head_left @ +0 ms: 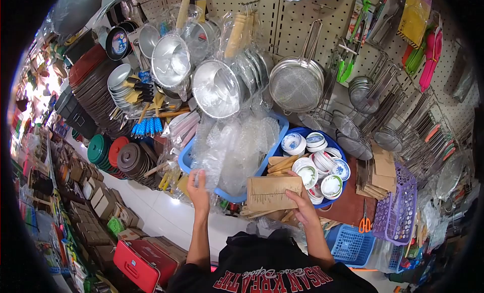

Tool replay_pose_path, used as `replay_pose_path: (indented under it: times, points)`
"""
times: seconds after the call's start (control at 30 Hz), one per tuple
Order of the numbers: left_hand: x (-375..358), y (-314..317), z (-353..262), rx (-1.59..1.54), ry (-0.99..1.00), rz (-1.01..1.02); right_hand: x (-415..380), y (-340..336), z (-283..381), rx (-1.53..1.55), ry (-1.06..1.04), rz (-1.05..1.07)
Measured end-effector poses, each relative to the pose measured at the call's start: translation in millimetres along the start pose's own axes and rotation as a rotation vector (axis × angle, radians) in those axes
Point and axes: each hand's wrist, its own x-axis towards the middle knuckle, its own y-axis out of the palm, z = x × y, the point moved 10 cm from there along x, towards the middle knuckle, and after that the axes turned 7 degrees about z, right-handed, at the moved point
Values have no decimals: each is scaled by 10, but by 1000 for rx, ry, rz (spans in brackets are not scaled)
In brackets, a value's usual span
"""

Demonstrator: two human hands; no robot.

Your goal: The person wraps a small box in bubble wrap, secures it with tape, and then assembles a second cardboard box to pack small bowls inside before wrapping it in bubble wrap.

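In my right hand [301, 203] is a flat, brown rectangular cardboard piece [272, 193] with a row of dark marks across it. My fingers and thumb close on its right end. My left hand [198, 192] is raised at the near left rim of a light blue basket [184, 159]. Its thumb and fingers pinch the edge of clear bubble wrap [214, 147], which fills the basket in a crumpled heap. Just beyond the cardboard stands a dark blue tub [344, 141] with stacked patterned bowls [305, 173] and wooden utensils [280, 163].
Metal strainers [296, 86] and wrapped pans with wooden handles [217, 89] hang from the pegboard ahead. On the right are a purple basket [395, 204], orange-handled scissors [365, 224] and a blue basket [348, 245]. A red case [143, 262] sits low at left.
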Motion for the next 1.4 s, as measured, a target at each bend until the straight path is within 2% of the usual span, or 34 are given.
replay_pose_path:
  times: [0.1,0.13,0.23,0.33,0.43,0.5,0.57,0.7,0.77,0.8,1.03,1.13,1.2,1.4]
  points:
    - [-59,222,-24,-780,-91,92,-15,-49,-37,49,9,-13]
    - [-40,281,-30,-888,-95,203,-26,-57,-48,73,16,-15]
    - [-88,419,-174,-1191,-97,317,-54,-74,-57,126,25,-19]
    - [-93,402,-169,-1300,-38,356,-75,-79,-51,130,19,-20]
    - [-211,478,-389,-1351,64,521,-110,-100,-38,131,17,-29]
    - [-281,443,-252,-1048,-156,211,-153,-81,-8,164,20,-23]
    - [-369,475,-229,-918,-232,161,-183,-135,-8,201,6,-39]
    - [-586,635,-14,-934,-186,439,-299,-242,76,264,-39,-94]
    - [-624,731,131,-758,-168,507,-374,-327,142,268,-71,-121]
    - [-681,872,-7,-700,-87,561,-418,-373,178,271,-86,-135]
    - [-1012,1571,329,-487,-196,735,-850,-862,342,348,-167,-311]
    - [-1328,1950,58,-488,-197,914,-1059,-1131,361,351,-194,-334]
    - [-1498,2172,-72,-452,-124,988,-1204,-1268,406,369,-195,-365]
    - [-1980,2822,22,-384,-25,1119,-1690,-1765,536,389,-238,-428]
